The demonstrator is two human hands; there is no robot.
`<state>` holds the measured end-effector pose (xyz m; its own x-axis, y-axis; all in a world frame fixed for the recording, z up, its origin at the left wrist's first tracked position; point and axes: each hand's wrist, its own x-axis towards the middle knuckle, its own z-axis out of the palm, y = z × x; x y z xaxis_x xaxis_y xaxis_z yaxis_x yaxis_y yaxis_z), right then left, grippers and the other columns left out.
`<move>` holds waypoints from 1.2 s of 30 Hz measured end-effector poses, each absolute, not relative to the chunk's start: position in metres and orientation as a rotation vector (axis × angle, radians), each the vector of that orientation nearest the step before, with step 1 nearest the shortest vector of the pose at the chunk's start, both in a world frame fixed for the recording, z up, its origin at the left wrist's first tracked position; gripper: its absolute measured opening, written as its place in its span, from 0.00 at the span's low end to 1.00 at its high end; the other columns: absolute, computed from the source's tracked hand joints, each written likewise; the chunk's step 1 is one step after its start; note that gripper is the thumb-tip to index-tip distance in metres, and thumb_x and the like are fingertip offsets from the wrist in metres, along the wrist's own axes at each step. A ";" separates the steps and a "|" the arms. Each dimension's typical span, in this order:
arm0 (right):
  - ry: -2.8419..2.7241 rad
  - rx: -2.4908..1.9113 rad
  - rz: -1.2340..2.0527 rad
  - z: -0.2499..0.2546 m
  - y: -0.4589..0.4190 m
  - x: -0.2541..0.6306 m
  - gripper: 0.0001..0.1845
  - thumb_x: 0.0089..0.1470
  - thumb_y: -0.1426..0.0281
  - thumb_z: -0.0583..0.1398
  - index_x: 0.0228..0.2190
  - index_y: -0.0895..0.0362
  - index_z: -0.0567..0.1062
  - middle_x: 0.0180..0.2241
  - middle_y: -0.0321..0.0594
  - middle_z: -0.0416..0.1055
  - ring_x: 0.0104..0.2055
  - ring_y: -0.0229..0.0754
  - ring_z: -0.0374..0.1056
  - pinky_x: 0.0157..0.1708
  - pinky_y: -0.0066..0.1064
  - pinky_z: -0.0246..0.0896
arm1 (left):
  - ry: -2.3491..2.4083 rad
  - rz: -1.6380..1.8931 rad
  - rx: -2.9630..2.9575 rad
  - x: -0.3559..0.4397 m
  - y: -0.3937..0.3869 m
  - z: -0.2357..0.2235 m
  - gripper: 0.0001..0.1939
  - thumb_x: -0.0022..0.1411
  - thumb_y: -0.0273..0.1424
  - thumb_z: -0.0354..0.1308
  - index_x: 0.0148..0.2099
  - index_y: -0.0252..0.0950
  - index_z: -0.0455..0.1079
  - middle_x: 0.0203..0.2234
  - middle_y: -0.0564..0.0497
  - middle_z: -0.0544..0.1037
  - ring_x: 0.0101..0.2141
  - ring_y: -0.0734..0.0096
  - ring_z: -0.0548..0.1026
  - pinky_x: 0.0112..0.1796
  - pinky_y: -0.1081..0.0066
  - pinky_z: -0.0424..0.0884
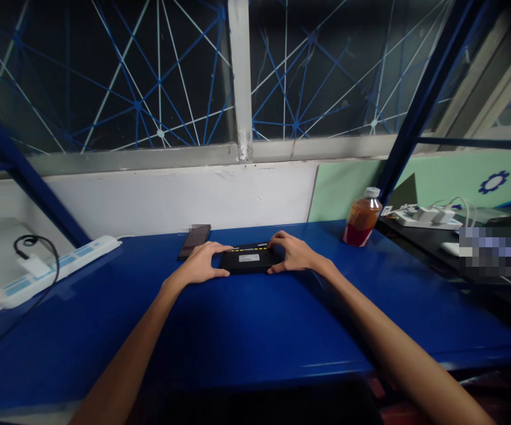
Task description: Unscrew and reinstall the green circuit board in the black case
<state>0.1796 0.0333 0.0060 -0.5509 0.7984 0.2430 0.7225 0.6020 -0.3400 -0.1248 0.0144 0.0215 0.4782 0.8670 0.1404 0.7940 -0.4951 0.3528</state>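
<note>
A flat black box [249, 263] with a white label and a yellow dashed line lies on the blue table [255, 330], near its back edge. My left hand [200, 262] grips the box's left end, thumb at the near side and fingers at the far side. At the right end my right hand [294, 254] holds it the same way, with its fingers curled. A dark phone [196, 239] lies just behind my left hand, partly hidden by it.
On the left, a white power strip [67, 265] carries a plugged-in charger [34, 267] with a black cable. A bottle of amber drink [362, 218] stands at the back right. Blue frame posts rise at both sides. Another power strip [430, 218] sits on the dark neighbouring desk.
</note>
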 end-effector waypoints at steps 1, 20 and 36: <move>-2.455 -1.212 0.287 0.007 0.033 0.180 0.37 0.35 0.48 0.67 0.44 0.55 0.71 0.49 0.45 0.64 0.43 0.49 0.67 0.40 0.38 0.63 | 1.428 0.445 2.486 -0.125 0.014 0.021 0.35 0.48 0.45 0.64 0.58 0.43 0.66 0.52 0.43 0.70 0.52 0.49 0.67 0.52 0.54 0.60; -2.443 -1.190 0.284 0.007 0.038 0.184 0.36 0.35 0.51 0.69 0.45 0.56 0.73 0.50 0.48 0.63 0.45 0.52 0.67 0.42 0.42 0.64 | 1.381 0.509 2.528 -0.124 0.018 0.012 0.34 0.48 0.46 0.65 0.57 0.42 0.67 0.51 0.45 0.72 0.50 0.52 0.69 0.51 0.56 0.63; -2.479 -1.167 0.297 0.004 0.040 0.182 0.36 0.36 0.51 0.69 0.45 0.57 0.73 0.51 0.49 0.64 0.45 0.53 0.68 0.44 0.43 0.64 | 1.408 0.413 2.560 -0.125 0.021 0.008 0.35 0.47 0.49 0.65 0.57 0.43 0.67 0.50 0.44 0.72 0.50 0.50 0.69 0.51 0.53 0.63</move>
<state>0.1815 0.0405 0.0039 -0.5808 0.7745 0.2505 0.6934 0.6319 -0.3463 -0.1253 0.0205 0.0082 0.5101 0.8470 0.1499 0.7938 -0.5306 0.2971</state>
